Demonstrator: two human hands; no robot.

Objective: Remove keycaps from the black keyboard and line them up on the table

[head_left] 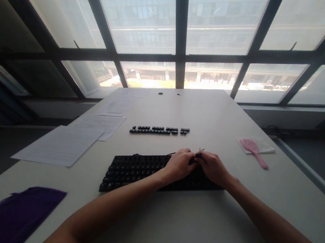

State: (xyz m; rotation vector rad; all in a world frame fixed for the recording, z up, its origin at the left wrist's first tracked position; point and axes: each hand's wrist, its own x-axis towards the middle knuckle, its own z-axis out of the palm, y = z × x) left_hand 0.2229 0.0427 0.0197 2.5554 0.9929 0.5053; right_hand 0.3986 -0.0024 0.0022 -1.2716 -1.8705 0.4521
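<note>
A black keyboard (136, 171) lies on the white table, its right part mostly covered by my hands. My right hand (214, 166) is closed on a small keycap puller (200, 151), whose thin wire prongs point upward. Close against it, my left hand (180, 163) has its fingers curled together at the puller's dark lower end; what they pinch is hidden. Behind the keyboard, loose black keycaps (158, 131) stand in two rows, with a small separate group at their right end. Along the keyboard's back edge, the top row looks bare of caps.
Printed paper sheets (61, 143) spread along the table's left side. A purple cloth or bag (22, 213) lies at the front left. At the right, a pink hairbrush (252, 148) rests partly on a clear plastic wrapper (266, 147). Large windows stand beyond the table.
</note>
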